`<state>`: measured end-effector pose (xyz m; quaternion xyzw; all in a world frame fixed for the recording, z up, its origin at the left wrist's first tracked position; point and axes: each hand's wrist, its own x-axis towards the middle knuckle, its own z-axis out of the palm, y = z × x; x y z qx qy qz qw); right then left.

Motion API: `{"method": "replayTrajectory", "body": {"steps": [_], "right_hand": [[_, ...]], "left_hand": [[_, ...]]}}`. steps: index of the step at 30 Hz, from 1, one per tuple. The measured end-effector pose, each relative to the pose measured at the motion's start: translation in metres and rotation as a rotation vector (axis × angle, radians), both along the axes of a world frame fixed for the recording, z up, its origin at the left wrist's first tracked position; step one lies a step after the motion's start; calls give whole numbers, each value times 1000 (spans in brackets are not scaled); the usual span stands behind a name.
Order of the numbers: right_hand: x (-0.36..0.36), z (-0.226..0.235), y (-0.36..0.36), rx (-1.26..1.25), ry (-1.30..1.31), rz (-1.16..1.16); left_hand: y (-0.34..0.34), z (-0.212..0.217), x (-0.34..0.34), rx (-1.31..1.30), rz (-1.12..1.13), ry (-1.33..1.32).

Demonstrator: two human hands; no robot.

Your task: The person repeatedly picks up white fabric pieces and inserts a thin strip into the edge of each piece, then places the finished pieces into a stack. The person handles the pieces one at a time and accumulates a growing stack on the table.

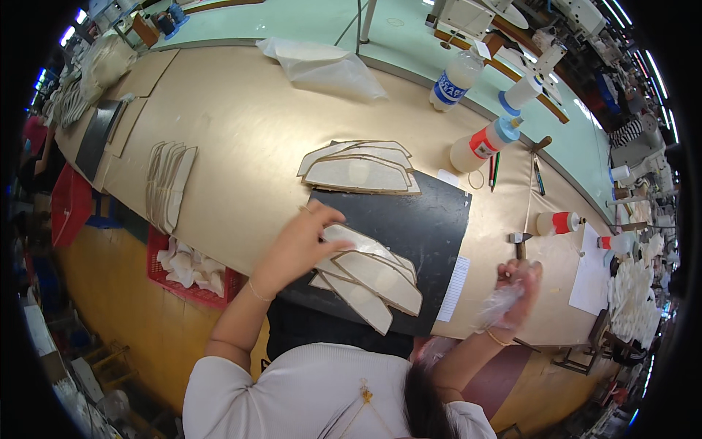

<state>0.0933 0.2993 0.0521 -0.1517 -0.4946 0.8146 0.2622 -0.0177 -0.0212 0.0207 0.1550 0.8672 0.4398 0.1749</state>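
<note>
On the black board (447, 212) before me lies a fanned stack of pale curved panels (373, 274) with brown edges. My left hand (303, 238) is at the left end of this stack, thumb and fingers curled around the tip of the top panel (358, 240). Off to the right, my right hand (521, 289) is raised near the table's front edge, its fingers curled in on crumpled clear plastic (501, 304); motion blurs it. Another stack of similar panels (358, 172) rests at the board's far edge.
More panels (170, 186) stand at the left. Right of the board are a hammer (520, 245), pencils (495, 172), a paper sheet (589, 274) and bottles with red labels (482, 146). A plastic sheet (322, 69) lies at the back. Below left is a red basket (186, 282).
</note>
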Motion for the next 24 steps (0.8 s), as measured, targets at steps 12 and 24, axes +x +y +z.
{"method": "replayTrajectory", "body": {"steps": [12, 24], "right_hand": [[-7, -11, -112, 463, -588, 1074], [-23, -55, -118, 430, -386, 529]], "left_hand": [[12, -11, 49, 22, -22, 287], [36, -6, 57, 259, 16, 363]]}}
